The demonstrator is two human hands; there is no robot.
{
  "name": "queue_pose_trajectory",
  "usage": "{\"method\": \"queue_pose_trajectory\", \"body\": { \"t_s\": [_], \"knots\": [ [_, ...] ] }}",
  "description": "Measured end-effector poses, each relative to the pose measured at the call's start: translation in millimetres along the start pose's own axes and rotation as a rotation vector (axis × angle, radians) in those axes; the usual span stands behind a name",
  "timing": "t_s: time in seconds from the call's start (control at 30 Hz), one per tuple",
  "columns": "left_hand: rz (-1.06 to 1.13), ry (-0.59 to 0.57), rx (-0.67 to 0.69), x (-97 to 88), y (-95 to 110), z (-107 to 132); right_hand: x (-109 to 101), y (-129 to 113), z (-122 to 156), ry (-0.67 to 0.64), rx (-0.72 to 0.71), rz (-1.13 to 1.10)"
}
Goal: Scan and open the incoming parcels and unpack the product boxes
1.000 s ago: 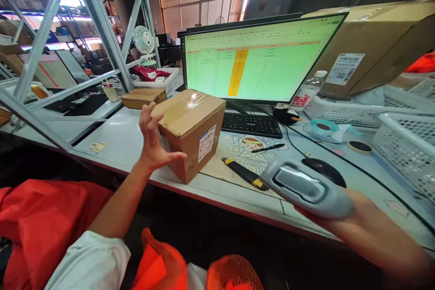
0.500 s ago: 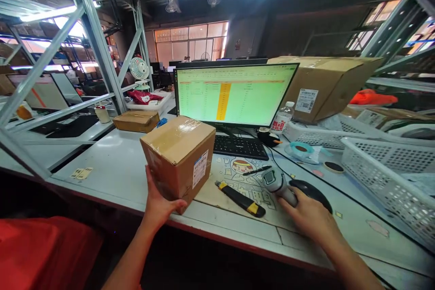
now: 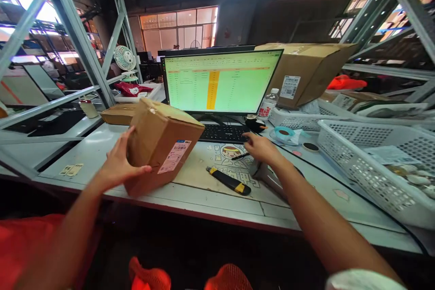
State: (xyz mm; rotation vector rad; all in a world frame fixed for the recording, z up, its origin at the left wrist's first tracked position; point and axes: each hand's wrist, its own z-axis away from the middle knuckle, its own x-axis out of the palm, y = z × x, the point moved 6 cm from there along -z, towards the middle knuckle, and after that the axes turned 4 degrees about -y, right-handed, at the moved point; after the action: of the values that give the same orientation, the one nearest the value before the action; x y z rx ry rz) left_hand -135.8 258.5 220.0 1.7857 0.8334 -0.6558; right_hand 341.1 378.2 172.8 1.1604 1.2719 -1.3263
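My left hand (image 3: pixel 117 165) grips the left side of a small taped cardboard box (image 3: pixel 154 138), thumb on its front face. The box is tipped over to the right on its lower edge, near the desk's front, with a shipping label (image 3: pixel 174 156) facing me. My right hand (image 3: pixel 260 147) is stretched forward with nothing in it, fingers apart, just over a black pen (image 3: pixel 239 156) in front of the keyboard (image 3: pixel 222 132). A grey barcode scanner (image 3: pixel 263 174) lies on the desk under my right wrist. A yellow-and-black utility knife (image 3: pixel 228 181) lies between the box and the scanner.
A monitor (image 3: pixel 220 82) with a green spreadsheet stands behind the keyboard. A large cardboard box (image 3: pixel 306 70), a water bottle (image 3: pixel 268 104) and white mesh baskets (image 3: pixel 370 163) fill the right side. A flat box (image 3: pixel 117 114), a fan (image 3: pixel 124 60) and metal rack posts (image 3: pixel 73 31) are at left.
My right hand let go of the scanner, left it on the desk and reached toward the keyboard. My left hand tipped the box over to the right. The view shifted left.
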Motion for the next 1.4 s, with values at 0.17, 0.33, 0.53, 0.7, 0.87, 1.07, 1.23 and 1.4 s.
{"method": "queue_pose_trajectory", "body": {
  "t_s": [0.17, 0.33, 0.53, 0.7, 0.87, 1.07, 1.23, 1.4],
  "knots": [
    [-0.311, -0.392, 0.081, -21.4, 41, -51, 34, -19, -70, -0.134, 0.042, 0.037],
    [-0.363, -0.563, 0.076, 23.4, 45, -76, 50, -16, -86, -0.195, 0.123, 0.077],
    [-0.406, -0.540, 0.085, 37.8, 36, -81, 42, -25, -86, -0.200, 0.068, 0.083],
    [-0.360, -0.512, 0.156, 29.5, 32, -81, 27, -65, -50, -0.213, -0.120, 0.091],
    [-0.253, -0.526, 0.244, 22.4, 26, -80, 61, -107, 47, -0.325, -0.420, 0.094],
    [-0.171, -0.203, 0.195, -1.3, 10, -81, 55, -91, 73, -0.158, -0.398, 0.031],
    [0.114, -0.069, -0.127, -7.2, -44, -87, 27, -47, -3, -0.047, -0.106, 0.043],
    [0.542, -0.085, -0.307, 11.0, -64, -82, 34, -40, -44, -0.101, -0.020, 0.059]
  ]
}}
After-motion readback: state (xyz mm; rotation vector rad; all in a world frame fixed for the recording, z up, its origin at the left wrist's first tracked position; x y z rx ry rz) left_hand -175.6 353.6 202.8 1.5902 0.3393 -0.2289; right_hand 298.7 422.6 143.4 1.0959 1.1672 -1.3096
